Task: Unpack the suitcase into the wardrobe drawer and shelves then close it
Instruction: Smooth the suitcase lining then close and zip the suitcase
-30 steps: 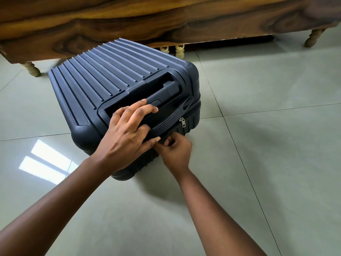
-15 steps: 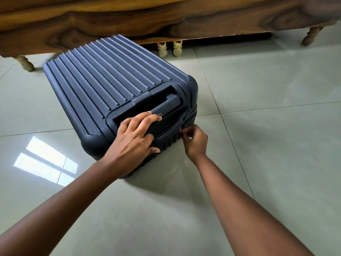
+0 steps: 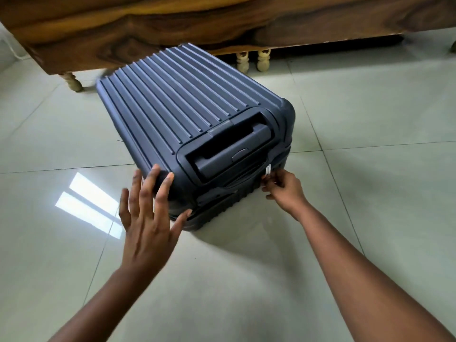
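Nearest me, the left hand (image 3: 148, 218) is spread flat, fingers straight, resting against the near corner of the suitcase (image 3: 187, 124). A little further along, the right hand (image 3: 283, 188) pinches the silver zip pulls (image 3: 267, 172) at the case's other near corner. Between and just beyond the two hands lies the recessed handle (image 3: 229, 151), and the ribbed navy shell runs away from them across the tiled floor (image 3: 370, 119). Past it stands a wooden bed frame (image 3: 172, 28) on turned legs. The case looks shut, so I'd judge unzipping has barely begun; all the unpacking and closing remains. No wardrobe shows.
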